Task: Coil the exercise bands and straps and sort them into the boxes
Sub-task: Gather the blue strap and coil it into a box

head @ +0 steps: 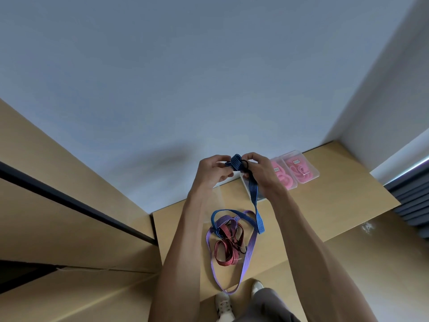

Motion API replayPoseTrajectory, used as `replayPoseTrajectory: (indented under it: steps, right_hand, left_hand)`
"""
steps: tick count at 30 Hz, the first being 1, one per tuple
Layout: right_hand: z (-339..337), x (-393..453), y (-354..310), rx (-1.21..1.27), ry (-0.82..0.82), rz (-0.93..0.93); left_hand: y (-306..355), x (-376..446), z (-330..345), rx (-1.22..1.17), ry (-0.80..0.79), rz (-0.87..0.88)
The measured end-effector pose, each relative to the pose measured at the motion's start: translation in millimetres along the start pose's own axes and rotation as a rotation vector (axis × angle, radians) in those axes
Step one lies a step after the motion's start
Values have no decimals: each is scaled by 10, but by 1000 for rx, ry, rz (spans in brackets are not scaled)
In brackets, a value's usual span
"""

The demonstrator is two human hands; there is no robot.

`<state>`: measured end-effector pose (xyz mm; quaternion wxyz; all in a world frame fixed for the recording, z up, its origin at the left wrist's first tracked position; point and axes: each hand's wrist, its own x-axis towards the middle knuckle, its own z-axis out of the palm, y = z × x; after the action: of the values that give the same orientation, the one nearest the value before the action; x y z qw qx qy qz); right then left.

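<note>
A tan wooden worktop [336, 196] meets a pale wall [209, 77]. Wooden cabinet panels [58, 182] rise at the left. Below, white shoes [224, 305] and grey trousers [269, 305] stand on the wooden floor [371, 263].

Ribbed woven cloth – blue strap [253, 190], purple strap [250, 245], red strap [228, 237]; clear glossy plastic boxes [301, 168]; matt wood-look tabletop [325, 205].

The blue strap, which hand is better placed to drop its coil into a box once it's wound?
Probably the right hand: it grips the blue strap beside the clear boxes at the table's right rear. The left hand is farther away.
</note>
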<state>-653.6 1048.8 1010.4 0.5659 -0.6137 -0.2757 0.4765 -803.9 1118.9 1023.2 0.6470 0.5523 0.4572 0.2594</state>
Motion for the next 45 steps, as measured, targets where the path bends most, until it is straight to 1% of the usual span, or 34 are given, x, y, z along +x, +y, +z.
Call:
replayPoseTrajectory:
  steps: [2,5,7,9,10,12,13,15,17,19,21,22,24,26,28,30,33,34,36,40,43,45]
  right_hand:
    - [-27,6,36,12,-14,10]
    - [9,-4,81,32,-57,24]
    - [69,-19,78,10,-58,27]
    - [112,-46,45,-54,-65,14]
    - [120,-59,21,-123,-78,-11]
    - [134,-79,-23,-353,-114,-81]
    - [146,-79,-39,-460,-126,-100]
    - [183,-61,-68,-585,-117,-91]
    - [225,-39,-115,-679,-98,-69]
    - [263,-25,-176,-709,-89,-47]
    - [286,-17,-223,-611,-58,-25]
    - [294,-14,-240,-524,-41,-10]
    - [299,-5,-257,-369,4,16]
    - [290,3,-247,-286,74,30]
    - [265,1,-236,-268,128,36]
    - [234,-16,-240,-252,140,9]
    - [222,-46,-283,-327,98,-64]
    - [234,-53,-298,-393,80,-81]
    - [274,-52,-303,-517,53,-83]
    - [370,-46,-227,-720,43,-28]
    - [428,-83,-218,-863,11,-82]
    - [438,-111,-252,-892,-3,-141]
  left_hand:
    - [-1,-2,2,-9,-6,-9]
    - [10,-2,44,-130,9,7]
    - [6,10,85,-164,97,22]
    - [-7,43,112,-153,244,47]
    - [-17,67,115,-127,321,67]
    - [-36,110,97,-32,451,113]
    - [-43,122,82,22,501,142]
    - [-63,131,72,129,549,225]
    - [-81,112,91,242,559,310]
    - [-107,100,112,390,554,393]
    - [-126,108,120,548,517,429]
    - [-126,113,117,577,486,424]
    - [-90,104,111,528,409,385]
    - [-31,93,100,403,332,318]
    - [41,91,95,205,258,238]
    - [99,102,85,18,214,178]
    - [129,116,47,-26,208,137]
    - [124,118,42,-35,219,121]
    - [122,121,49,-18,290,135]
    - [82,91,93,109,473,278]
    - [40,47,49,380,564,453]
    - [17,46,-13,602,558,488]
